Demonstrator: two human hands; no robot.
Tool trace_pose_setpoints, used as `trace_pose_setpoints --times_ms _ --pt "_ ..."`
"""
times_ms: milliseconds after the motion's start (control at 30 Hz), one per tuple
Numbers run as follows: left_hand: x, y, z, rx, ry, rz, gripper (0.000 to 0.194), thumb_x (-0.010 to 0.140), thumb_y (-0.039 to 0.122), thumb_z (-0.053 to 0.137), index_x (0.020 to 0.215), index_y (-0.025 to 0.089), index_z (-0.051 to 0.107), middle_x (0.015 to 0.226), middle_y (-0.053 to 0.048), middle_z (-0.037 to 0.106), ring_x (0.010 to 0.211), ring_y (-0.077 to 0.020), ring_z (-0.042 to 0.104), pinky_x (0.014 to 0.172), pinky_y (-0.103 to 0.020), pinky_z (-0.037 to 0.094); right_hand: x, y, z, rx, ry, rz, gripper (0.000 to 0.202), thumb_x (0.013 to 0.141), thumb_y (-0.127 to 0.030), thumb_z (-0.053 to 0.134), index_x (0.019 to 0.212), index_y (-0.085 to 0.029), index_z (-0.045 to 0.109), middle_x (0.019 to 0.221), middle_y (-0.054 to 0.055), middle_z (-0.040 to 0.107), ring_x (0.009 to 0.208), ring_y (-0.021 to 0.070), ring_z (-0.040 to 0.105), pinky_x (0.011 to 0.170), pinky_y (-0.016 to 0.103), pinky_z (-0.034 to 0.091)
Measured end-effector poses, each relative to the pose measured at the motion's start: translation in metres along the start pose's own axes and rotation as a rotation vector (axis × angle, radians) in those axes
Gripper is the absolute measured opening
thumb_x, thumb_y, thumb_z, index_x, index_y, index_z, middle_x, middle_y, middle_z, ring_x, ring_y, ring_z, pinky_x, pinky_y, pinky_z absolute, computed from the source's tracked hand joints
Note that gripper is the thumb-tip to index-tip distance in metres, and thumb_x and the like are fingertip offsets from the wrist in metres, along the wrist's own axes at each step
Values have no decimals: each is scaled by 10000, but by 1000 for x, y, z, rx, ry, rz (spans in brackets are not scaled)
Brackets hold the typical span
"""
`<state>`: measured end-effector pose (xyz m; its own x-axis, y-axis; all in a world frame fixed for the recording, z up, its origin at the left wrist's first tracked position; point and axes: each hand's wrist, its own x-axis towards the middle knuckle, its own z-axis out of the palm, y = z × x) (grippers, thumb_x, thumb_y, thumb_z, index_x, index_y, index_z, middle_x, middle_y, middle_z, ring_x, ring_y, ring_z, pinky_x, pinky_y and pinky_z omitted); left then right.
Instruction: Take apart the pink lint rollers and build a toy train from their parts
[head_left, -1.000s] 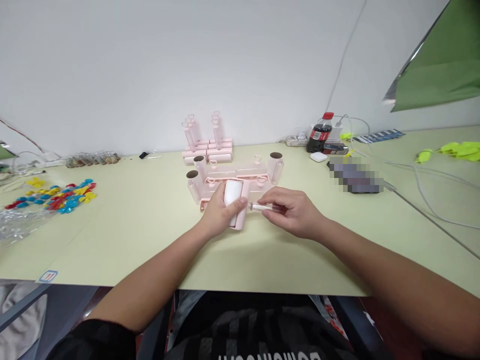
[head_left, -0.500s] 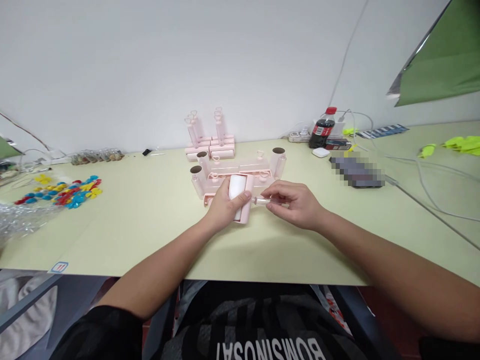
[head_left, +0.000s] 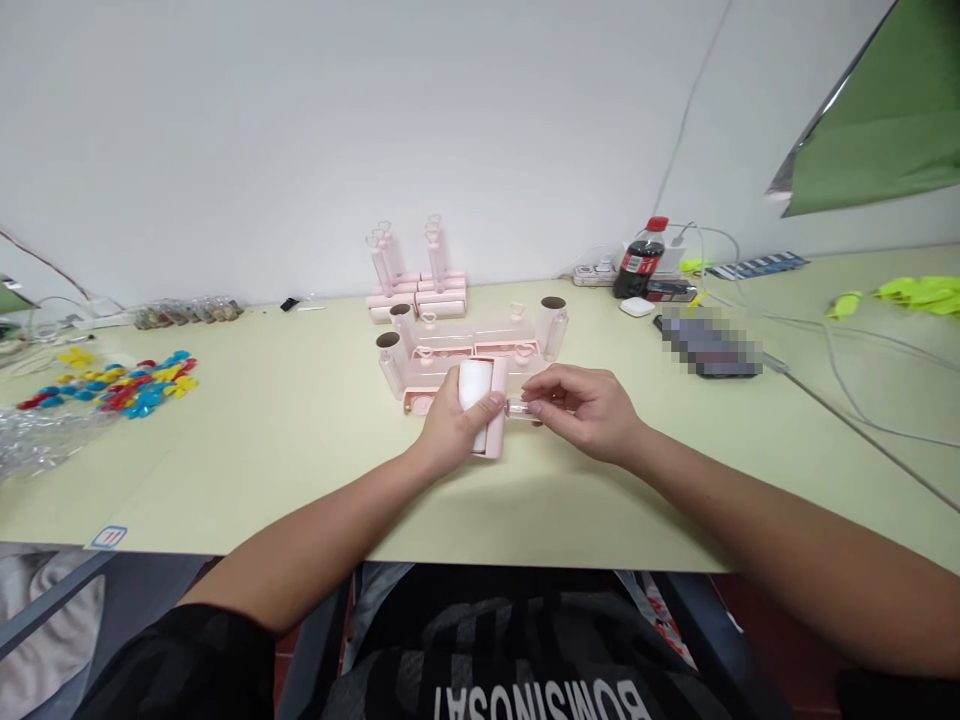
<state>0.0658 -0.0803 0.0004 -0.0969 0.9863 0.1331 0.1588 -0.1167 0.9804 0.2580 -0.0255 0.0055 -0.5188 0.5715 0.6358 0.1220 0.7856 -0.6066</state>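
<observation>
My left hand (head_left: 454, 425) is wrapped round the head of a lint roller (head_left: 495, 420), thumb across its pink cover. White sheet roll shows inside the cover. From the cover's right side sticks a short clear handle, which my right hand (head_left: 592, 410) pinches between thumb and fingers; its far end is hidden. Just behind my hands lie pink lint roller parts: an open pink case (head_left: 418, 403), clear handles with heart-shaped loops (head_left: 424, 353), and upright rolls with brown cores, one at the left (head_left: 388, 360) and one at the right (head_left: 553, 330).
Several pink lint rollers (head_left: 442, 298) stand with handles up against the wall. On the right are a cola bottle (head_left: 643, 258), a white case (head_left: 637, 307), a blurred dark phone (head_left: 709, 345) and cables. Colourful small pieces (head_left: 127, 385) and clear plastic wrap (head_left: 49, 440) lie at left.
Less of the clear handle shows at my right hand than before; its fingers are slightly further left along it. My left hand keeps its hold. The view has shifted a little.
</observation>
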Motion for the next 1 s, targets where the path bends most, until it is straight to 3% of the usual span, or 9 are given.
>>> trace_pose_setpoints --times_ms 200,300,400,500,600,733,867,933,1000 --pt "1 0 -1 -36 3 -18 486 750 466 699 1086 168 516 947 -58 632 839 -209 595 712 -304 470 -2 -6 4 -91 26 -112 106 835 -186 600 916 -197 667 780 38 680 642 141 613 564 258 497" --pt "4 4 -4 -29 25 12 446 740 437 721 1053 173 544 906 -48 642 820 -208 602 693 -293 467 1 -5 3 66 57 -13 168 857 -272 611 1000 -199 658 853 59 698 728 171 657 637 295 543" --pt "10 3 -7 -93 108 67 432 735 428 724 1043 180 550 887 -42 645 798 -206 610 686 -297 475 10 5 -8 253 188 152 245 902 -393 559 1008 -192 650 871 69 693 741 188 673 647 329 562" --pt "19 0 -13 -243 196 49 467 717 440 726 1062 180 548 882 -43 644 781 -203 613 699 -317 491 20 23 -23 122 311 242 246 914 -385 530 955 -183 664 837 58 667 623 153 621 564 301 522" --pt "27 -2 -18 -399 221 -27 504 688 425 739 1086 178 553 879 -40 644 772 -199 613 717 -335 501 25 41 -28 -158 204 158 233 892 -306 533 1041 -184 665 1011 92 665 657 157 612 578 308 505" --pt "27 1 -18 -500 205 -46 510 665 406 755 1079 170 572 868 -37 643 806 -204 619 762 -348 500 26 53 -13 -370 -43 26 285 897 -264 513 1147 -196 631 1228 116 621 782 185 633 678 331 516" --pt "23 3 -15 -535 188 -63 499 651 421 768 1040 166 589 841 -34 639 794 -199 619 781 -348 489 24 56 4 -525 -96 86 169 880 -269 527 893 -181 670 1013 105 666 719 196 621 666 342 498" --pt "23 4 -15 -562 187 -71 504 647 418 774 1044 169 588 846 -33 642 782 -192 617 789 -348 485 25 55 5 -525 -64 102 174 855 -251 537 725 -184 631 837 83 640 715 206 612 644 334 486" --pt "22 5 -15 -589 190 -73 503 644 409 780 1042 172 586 849 -32 646 767 -185 614 788 -347 484 26 51 3 -421 7 135 161 822 -249 571 675 -191 599 745 54 597 685 196 598 625 328 484"
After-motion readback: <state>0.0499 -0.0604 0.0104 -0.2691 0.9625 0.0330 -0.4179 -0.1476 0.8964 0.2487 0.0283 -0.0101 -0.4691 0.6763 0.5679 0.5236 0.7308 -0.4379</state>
